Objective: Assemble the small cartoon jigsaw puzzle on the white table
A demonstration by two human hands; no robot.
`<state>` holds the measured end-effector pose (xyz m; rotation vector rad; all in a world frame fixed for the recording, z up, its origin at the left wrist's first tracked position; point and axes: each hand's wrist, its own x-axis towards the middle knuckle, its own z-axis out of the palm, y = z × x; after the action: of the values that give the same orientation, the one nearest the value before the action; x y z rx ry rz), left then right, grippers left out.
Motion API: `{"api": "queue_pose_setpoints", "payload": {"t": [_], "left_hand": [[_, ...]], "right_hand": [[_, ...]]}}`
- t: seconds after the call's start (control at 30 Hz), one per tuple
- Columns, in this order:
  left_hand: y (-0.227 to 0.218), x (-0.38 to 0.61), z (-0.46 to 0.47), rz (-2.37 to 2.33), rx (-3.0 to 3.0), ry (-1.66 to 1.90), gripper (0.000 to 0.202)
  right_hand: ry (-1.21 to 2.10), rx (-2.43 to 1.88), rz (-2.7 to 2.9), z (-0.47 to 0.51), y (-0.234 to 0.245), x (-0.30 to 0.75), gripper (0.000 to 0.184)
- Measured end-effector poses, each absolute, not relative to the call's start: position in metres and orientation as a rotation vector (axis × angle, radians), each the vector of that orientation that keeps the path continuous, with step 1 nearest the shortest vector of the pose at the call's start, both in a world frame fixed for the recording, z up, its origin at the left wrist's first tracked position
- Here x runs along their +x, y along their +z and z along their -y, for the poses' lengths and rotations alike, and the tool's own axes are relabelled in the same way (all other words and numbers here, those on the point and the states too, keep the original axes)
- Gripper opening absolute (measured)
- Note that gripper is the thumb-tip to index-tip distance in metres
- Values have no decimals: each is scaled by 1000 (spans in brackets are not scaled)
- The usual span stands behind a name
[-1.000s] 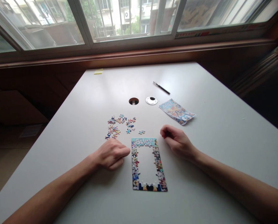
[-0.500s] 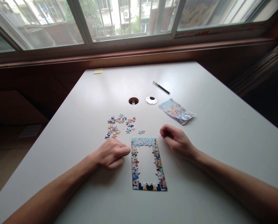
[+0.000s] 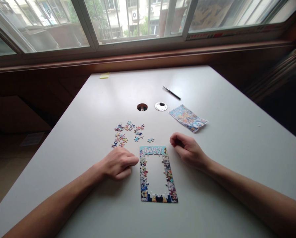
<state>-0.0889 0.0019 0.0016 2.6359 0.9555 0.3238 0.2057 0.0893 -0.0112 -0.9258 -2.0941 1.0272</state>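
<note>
Evidently, the white table (image 3: pixel 108 215) is filling most of your view. On it the jigsaw border (image 3: pixel 153 150) is lying flat between your hands, its joined ring enclosing white tabletop. Your left hand (image 3: pixel 120 163) is resting curled closed just beside the ring's left edge; your right hand (image 3: pixel 186 147) is curling closed near its upper right corner. Nothing is showing in either grip. Beyond, the printed sheet (image 3: pixel 188 118) is lying askew, and the loose pieces (image 3: pixel 120 138) are sitting scattered past your left hand. The round hole (image 3: pixel 142 107) is holding some pale part. One single piece (image 3: pixel 150 140) is lying near the ring's top. Seemingly you are standing between edge and inside; placing a piece would be calling for uncurled fingers and a light pinch.
</note>
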Motion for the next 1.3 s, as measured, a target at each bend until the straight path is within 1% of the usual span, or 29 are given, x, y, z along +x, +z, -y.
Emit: {"api": "queue_pose_setpoints", "payload": {"t": [0.83, 1.3], "left_hand": [[1, -89, -3, -942, 2614, 334, 27], [3, -88, -3, -938, 2649, 317, 24]], "right_hand": [[1022, -938, 2109, -89, -12, 206, 21], [1023, -946, 2107, -88, -11, 207, 20]]}}
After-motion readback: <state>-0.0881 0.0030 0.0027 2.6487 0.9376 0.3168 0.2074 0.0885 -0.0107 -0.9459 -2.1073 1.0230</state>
